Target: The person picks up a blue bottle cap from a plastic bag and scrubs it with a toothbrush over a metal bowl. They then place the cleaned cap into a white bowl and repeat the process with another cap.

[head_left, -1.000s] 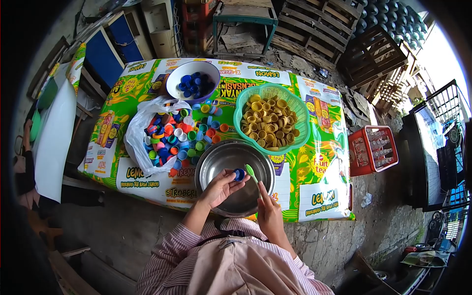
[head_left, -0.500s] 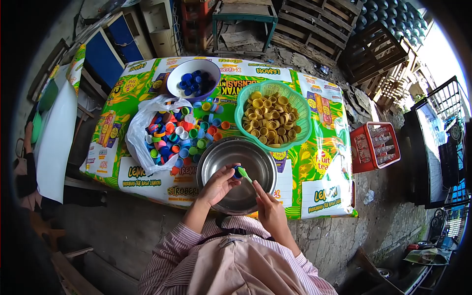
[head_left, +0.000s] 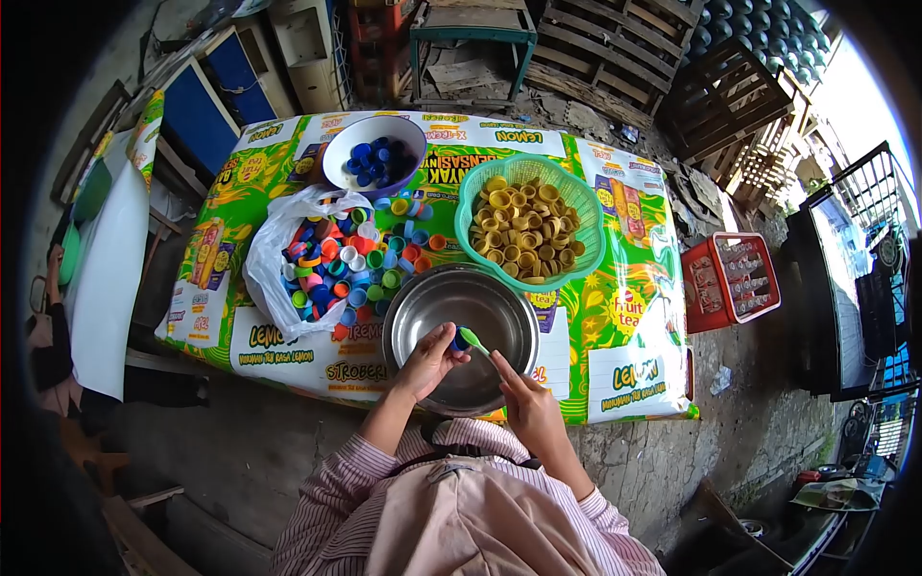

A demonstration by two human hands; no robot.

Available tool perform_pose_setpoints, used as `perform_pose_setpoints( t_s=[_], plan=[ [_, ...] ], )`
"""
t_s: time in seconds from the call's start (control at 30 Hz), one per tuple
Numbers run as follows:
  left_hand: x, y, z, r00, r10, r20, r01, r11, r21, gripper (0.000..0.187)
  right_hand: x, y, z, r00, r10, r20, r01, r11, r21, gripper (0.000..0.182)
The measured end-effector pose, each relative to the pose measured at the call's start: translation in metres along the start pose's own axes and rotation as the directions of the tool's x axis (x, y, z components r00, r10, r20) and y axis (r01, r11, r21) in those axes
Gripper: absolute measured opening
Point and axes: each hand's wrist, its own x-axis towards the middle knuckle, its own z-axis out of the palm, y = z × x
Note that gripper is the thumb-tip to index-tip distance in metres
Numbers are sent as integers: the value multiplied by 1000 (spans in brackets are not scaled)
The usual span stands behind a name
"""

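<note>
Over the steel bowl (head_left: 408,307), my left hand (head_left: 425,367) pinches a dark blue bottle cap (head_left: 461,339) between thumb and fingers. My right hand (head_left: 530,403) grips a slim light-green tool (head_left: 472,338), whose far end meets the cap; its exact kind is too small to make out. To the left, a white plastic bag (head_left: 271,264) spills mixed coloured caps (head_left: 360,261) onto the table. A green basket (head_left: 468,206) behind the bowl holds many yellow caps (head_left: 523,230). Blue caps (head_left: 376,161) lie in a white bowl with a purple outside (head_left: 411,146).
A bright printed plastic sheet covers the table (head_left: 629,288). Right of it, a red crate (head_left: 706,288) of glass bottles stands on the floor. Wooden pallets (head_left: 619,43) and a teal-framed stand (head_left: 471,43) are behind. Another person's arm (head_left: 56,288) shows at far left, near a green bowl.
Both hands stay over the steel bowl with the cap and tool. The left fingers and cap have shifted slightly; the view has moved a little.
</note>
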Motion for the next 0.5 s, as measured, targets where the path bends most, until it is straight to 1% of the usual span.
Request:
perform_pose_setpoints(
  t_s=[0.07,0.1,0.13,0.17,0.2,0.23,0.27,0.3,0.33,0.37,0.4,0.43,0.5],
  plan=[
    [1,1,3,997,-70,18,71,996,-48,26,1,0,-5,999,-25,-28,18,978,-210,52],
    [-1,3,5,997,-69,17,70,996,-48,26,0,0,-5,999,-30,-36,21,968,-249,52],
    [-3,6,8,993,-115,-14,114,991,-74,25,1,1,-6,999,-33,-35,23,968,-249,52],
    [-5,9,11,986,-163,-44,158,982,-102,25,0,3,-5,998,-25,-62,12,979,-203,52],
    [-7,10,15,986,-163,-46,157,982,-103,25,0,5,-4,996,-15,-89,1,988,-155,52],
    [-8,11,19,988,-121,-96,117,992,-41,26,0,8,-1,996,-15,-88,1,988,-154,52],
    [-8,11,22,987,-75,-143,79,997,23,27,0,13,3,987,-45,-153,35,997,-66,51],
    [-6,11,19,991,-46,-126,52,998,40,38,0,15,4,973,-68,-220,75,997,20,51],
    [-6,10,18,991,-48,-127,53,998,39,38,-1,15,4,973,-67,-220,73,997,20,51],
    [-5,9,18,987,91,-129,-60,971,230,44,-3,12,3,975,-85,-205,98,994,54,51],
    [-5,9,18,968,227,-105,-166,896,412,50,-3,10,3,976,-104,-192,122,989,88,51],
    [-5,9,19,957,282,-60,-226,861,455,60,-3,9,5,976,-102,-192,121,989,88,51],
    [-9,13,25,964,261,-48,-211,864,457,61,-3,6,8,988,-99,-121,107,992,63,51]
  ],
)
